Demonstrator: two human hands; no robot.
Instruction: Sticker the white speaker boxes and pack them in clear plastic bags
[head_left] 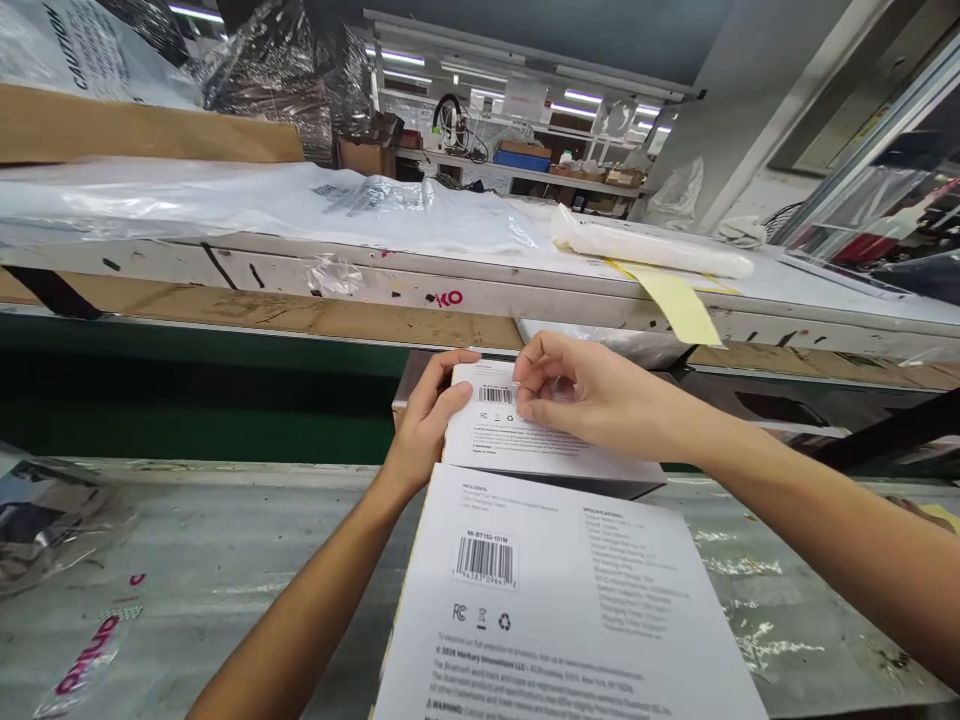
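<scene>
While the left hand (421, 430) clamps the far box (487, 448), the right hand (604, 388) bends over its barcode (495, 395)
Far box at the worktop's (225, 545) far edge, near box (551, 600) just before it; cannot tell whether the right hand pinches anything

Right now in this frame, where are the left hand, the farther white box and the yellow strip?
Left hand (421, 428): head view, back of the hand.
Farther white box (496, 440): head view, printed face.
Yellow strip (679, 306): head view, hanging part.
</scene>
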